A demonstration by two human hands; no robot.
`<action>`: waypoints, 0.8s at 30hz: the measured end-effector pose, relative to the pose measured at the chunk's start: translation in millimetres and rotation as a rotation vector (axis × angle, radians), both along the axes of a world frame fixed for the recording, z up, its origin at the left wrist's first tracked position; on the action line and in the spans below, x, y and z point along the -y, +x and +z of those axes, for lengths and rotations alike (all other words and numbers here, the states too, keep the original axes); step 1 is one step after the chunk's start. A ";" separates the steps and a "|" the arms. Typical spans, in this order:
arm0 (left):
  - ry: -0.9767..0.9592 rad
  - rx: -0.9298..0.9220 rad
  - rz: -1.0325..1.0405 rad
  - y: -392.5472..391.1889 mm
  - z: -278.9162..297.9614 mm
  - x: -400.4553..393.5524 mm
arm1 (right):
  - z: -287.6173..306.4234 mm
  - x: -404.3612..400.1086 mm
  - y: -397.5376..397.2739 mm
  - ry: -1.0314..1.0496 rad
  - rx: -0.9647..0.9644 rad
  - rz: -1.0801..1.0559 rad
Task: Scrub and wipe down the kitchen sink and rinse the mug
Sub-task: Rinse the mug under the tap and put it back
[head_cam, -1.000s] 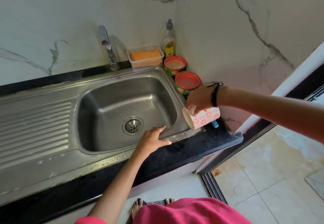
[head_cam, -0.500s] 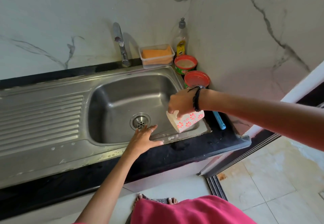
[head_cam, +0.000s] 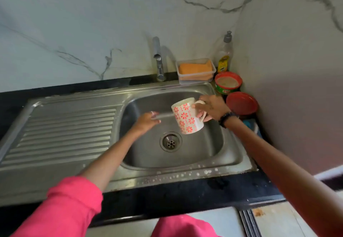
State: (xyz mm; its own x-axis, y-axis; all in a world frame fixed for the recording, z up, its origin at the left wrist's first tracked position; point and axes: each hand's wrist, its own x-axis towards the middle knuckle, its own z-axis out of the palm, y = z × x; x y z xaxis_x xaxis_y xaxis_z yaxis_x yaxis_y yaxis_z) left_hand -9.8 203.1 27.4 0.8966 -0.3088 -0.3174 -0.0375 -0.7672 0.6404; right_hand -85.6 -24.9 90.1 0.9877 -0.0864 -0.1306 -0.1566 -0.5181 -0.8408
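The scene is lit softly and evenly by diffuse daylight; its source cannot be told. The marble wall [head_cam: 92, 32] is rendered pale and slightly washed out, while the wall at the right [head_cam: 297, 106] is dimmed to a grey-pink shade. A soft shadow is thrown by the tap [head_cam: 157, 58] to its right on the wall. Dull streaks of glare are seen on the steel sink [head_cam: 185, 158] and its ribbed drainboard [head_cam: 61, 131]. Motion blur is noticed on the left hand [head_cam: 146, 120], and detail is softened overall. Straight edges of the black worktop [head_cam: 185, 196] are bowed by wide-angle distortion toward the borders.
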 end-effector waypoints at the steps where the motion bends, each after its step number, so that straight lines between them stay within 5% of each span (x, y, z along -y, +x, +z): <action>1: 0.011 0.008 0.010 15.4 5.3 2.6 | -6.9 -6.2 4.5 0.154 -0.014 -0.077; 7: 0.037 0.105 -0.024 119.0 38.5 27.1 | -37.1 -35.7 57.2 0.598 -0.170 -0.324; 16: -0.088 0.048 0.111 215.3 25.4 71.2 | -65.7 -84.7 107.2 0.803 -0.167 -0.530; 21: -0.587 -0.268 0.505 229.4 2.4 69.2 | -78.0 -86.9 121.8 0.693 -0.071 -0.494; 24: -0.713 -0.413 0.535 231.8 -4.2 58.6 | -85.2 -86.9 132.3 0.608 -0.017 -0.503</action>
